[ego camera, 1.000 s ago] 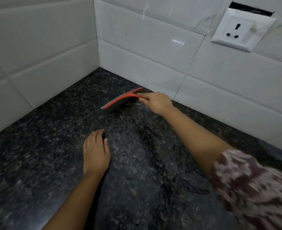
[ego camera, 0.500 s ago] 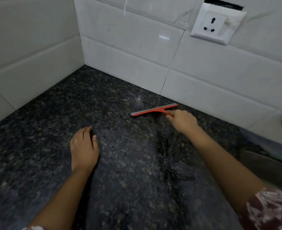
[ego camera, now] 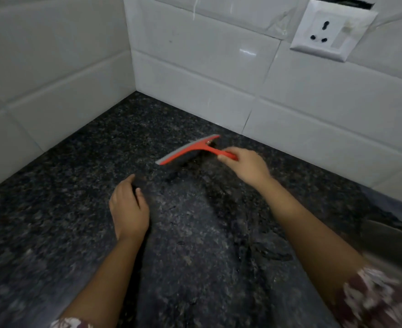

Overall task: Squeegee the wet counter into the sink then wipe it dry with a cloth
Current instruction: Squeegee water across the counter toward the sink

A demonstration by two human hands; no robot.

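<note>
First: Since half a second ago the squeegee (ego camera: pixel 187 150) is sitting farther left of the socket (ego camera: pixel 332 31), and its blade is slanting rather than running along the back wall.

Second: Agreed. Where is it resting now?

First: It is lying below and left of the socket, near the back tiles, with the blade edge seemingly touching the tabletop (ego camera: pixel 65 221). The right hand (ego camera: pixel 245 165) is curling its fingers round the red handle. The left hand (ego camera: pixel 129 209) is resting palm down, fingers relaxed and close together, holding nothing, farther below and left of the socket and apart from the blade.

Second: What is worrying you?

First: A dark water trail (ego camera: pixel 226 204) is running down the stone below the socket. What I am taking for the sink (ego camera: pixel 391 242) is showing only as a blurred grey rim, low and right of the socket. If the stroke is heading toward the corner, it is pushing water away from that rim, and water would be pooling against the tile joint. A tilting blade would be leaving streaks, and a quick flick could be throwing drops up toward the socket.
</note>
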